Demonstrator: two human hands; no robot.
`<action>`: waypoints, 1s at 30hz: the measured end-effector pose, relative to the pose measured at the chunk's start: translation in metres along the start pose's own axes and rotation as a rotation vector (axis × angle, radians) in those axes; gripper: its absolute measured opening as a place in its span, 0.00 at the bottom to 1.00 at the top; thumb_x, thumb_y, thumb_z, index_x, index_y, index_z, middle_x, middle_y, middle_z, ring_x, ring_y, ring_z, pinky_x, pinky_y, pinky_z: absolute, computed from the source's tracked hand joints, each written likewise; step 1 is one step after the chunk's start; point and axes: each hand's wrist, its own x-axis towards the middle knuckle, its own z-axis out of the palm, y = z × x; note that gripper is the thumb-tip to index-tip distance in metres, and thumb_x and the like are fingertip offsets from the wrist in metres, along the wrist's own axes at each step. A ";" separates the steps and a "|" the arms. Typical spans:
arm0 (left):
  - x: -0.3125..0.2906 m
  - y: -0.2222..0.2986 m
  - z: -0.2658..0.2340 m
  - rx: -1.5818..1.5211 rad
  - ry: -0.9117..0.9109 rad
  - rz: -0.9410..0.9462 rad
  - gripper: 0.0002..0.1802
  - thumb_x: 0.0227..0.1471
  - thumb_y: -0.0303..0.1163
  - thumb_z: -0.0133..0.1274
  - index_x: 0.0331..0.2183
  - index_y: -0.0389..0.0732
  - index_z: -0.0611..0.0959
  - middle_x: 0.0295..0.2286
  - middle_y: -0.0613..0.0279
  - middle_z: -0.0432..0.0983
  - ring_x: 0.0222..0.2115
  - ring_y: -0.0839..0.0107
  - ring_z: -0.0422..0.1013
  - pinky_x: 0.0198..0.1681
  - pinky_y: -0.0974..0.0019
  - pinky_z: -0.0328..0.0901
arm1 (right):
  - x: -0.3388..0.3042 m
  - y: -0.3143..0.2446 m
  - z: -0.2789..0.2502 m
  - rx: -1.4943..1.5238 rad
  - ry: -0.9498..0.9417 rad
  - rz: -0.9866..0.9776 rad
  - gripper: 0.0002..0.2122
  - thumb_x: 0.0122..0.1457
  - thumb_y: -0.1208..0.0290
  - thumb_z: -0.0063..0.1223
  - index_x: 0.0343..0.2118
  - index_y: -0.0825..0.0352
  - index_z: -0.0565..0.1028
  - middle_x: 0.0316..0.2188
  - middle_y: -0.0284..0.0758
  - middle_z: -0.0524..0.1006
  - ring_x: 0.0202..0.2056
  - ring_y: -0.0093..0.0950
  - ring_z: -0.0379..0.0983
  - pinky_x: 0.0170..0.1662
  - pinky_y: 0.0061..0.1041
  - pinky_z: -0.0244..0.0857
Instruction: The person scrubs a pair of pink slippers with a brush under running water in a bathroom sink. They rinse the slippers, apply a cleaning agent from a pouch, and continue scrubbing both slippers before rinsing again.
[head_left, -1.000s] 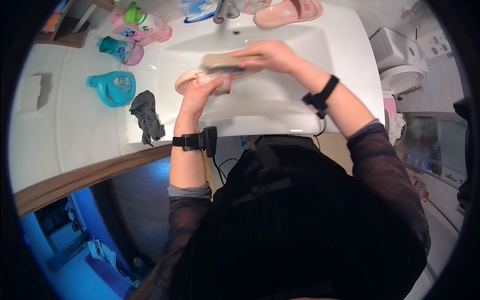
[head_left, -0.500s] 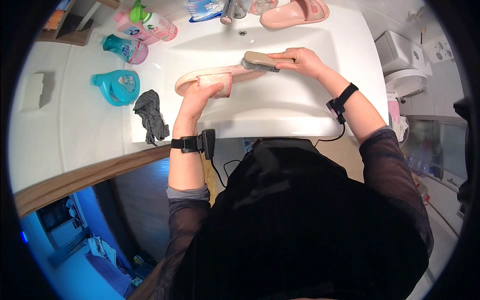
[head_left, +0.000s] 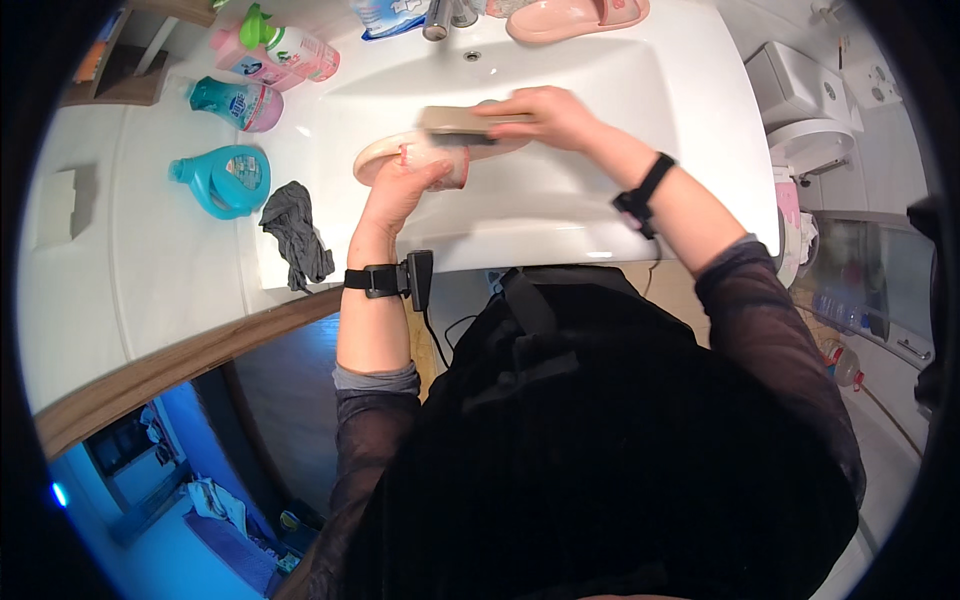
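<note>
Over the white sink [head_left: 560, 215] my left hand [head_left: 400, 190] grips a pink slide sandal [head_left: 375, 160] by its strap, thumb outside and the other fingers hidden under it. The sandal lies sideways, its toe or heel end pointing right beneath the brush. My right hand [head_left: 545, 115] is closed round the handle of a beige scrub brush [head_left: 455, 121], which is smeared by motion. The brush is over the sandal's strap and sole; its bristles are mostly hidden. A second pink slide sandal [head_left: 570, 20] rests on the sink's far rim.
A grey cloth [head_left: 295, 235] lies on the left rim. Beyond it stand a teal jug [head_left: 225, 182], a teal-and-pink bottle [head_left: 238, 104], and pink bottles [head_left: 265, 58]. The faucet [head_left: 437, 20] and a blue-white packet [head_left: 388, 16] are at the back; a toilet [head_left: 805, 145] stands right.
My right hand has swept the brush left along the sandal, from its right end to the strap. My left hand keeps its hold. The whole view has shifted slightly.
</note>
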 end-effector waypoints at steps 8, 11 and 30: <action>-0.004 -0.001 -0.010 -0.014 0.112 0.059 0.17 0.51 0.32 0.59 0.44 0.38 0.80 0.37 0.67 0.79 0.37 0.76 0.73 0.44 0.71 0.65 | -0.003 0.017 -0.003 -0.004 0.041 0.017 0.18 0.56 0.56 0.60 0.51 0.43 0.77 0.29 0.35 0.77 0.31 0.34 0.74 0.38 0.31 0.68; -0.001 -0.005 -0.007 0.017 0.012 -0.012 0.19 0.51 0.33 0.59 0.45 0.38 0.80 0.39 0.66 0.79 0.39 0.76 0.72 0.44 0.69 0.65 | 0.001 0.003 0.006 -0.002 0.040 -0.012 0.18 0.56 0.57 0.60 0.51 0.44 0.77 0.30 0.35 0.78 0.32 0.34 0.75 0.38 0.31 0.68; -0.001 0.001 -0.018 0.008 0.078 0.091 0.19 0.50 0.34 0.60 0.45 0.38 0.80 0.38 0.68 0.78 0.37 0.78 0.70 0.42 0.70 0.64 | -0.001 0.014 -0.006 -0.031 0.004 0.086 0.18 0.56 0.57 0.59 0.52 0.44 0.76 0.30 0.35 0.77 0.33 0.36 0.73 0.38 0.32 0.67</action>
